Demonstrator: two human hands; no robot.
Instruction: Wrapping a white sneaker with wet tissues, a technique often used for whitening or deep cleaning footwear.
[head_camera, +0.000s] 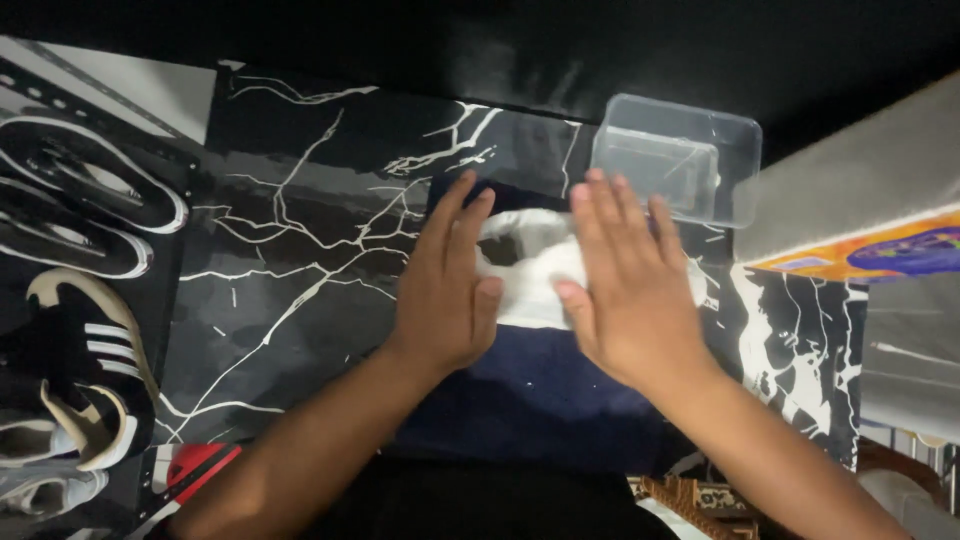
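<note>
We are pressing left hand (446, 285) and right hand (625, 285) flat, fingers released, onto white cloth (530, 270) lying centre on navy fabric (540, 385), pinning it smooth. Clear plastic container (675, 160) sitting at one o'clock on black marble-pattern table (290, 270); sneakers (70, 330) lining nine o'clock.

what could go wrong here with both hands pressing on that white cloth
The right hand lies close to the clear plastic tub, so a push forward might knock it. The white cloth rests on a dark blue cloth, which might slide or bunch on the glossy marble-look table under the left hand.
</note>
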